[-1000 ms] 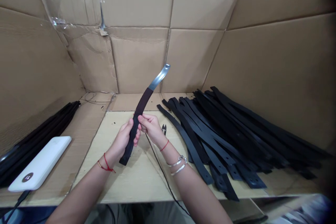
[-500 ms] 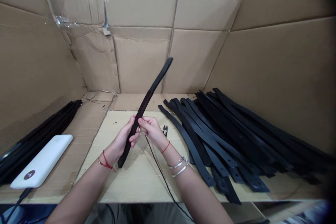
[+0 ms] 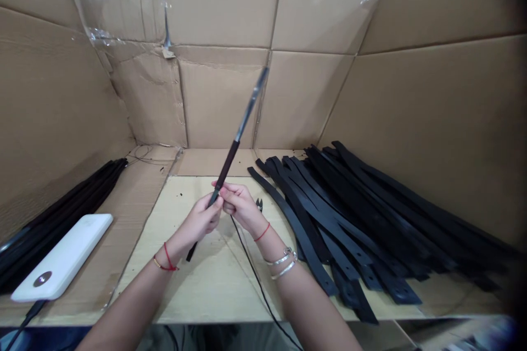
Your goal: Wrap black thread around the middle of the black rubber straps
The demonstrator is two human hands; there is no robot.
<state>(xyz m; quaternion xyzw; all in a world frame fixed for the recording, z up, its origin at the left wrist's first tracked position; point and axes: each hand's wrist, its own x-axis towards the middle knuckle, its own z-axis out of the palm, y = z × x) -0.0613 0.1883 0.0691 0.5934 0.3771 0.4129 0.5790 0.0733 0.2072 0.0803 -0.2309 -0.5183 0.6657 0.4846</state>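
Both of my hands grip one long black strap (image 3: 229, 163), which slants up to the right over the pale board. My left hand (image 3: 205, 214) is closed round its lower part, and the strap's bottom end pokes out below. Just above, my right hand (image 3: 239, 204) pinches the strap between thumb and fingers. A dark brownish wrap or sleeve covers a stretch of the strap above my hands; its far end is blurred and seen edge-on. Thread snips (image 3: 259, 204) lie on the board behind my right wrist, partly hidden.
A heap of black straps (image 3: 313, 214) spreads along the right side. At the left lie more black strips (image 3: 82, 197) and a white power bank (image 3: 63, 258) with a cable. Cardboard walls (image 3: 222, 98) stand at the back and sides. A black cord (image 3: 255, 274) runs beside my right forearm.
The strap has turned from its flat face to its narrow edge, and its upper end has risen slightly. My left hand's fingers have closed further round it.
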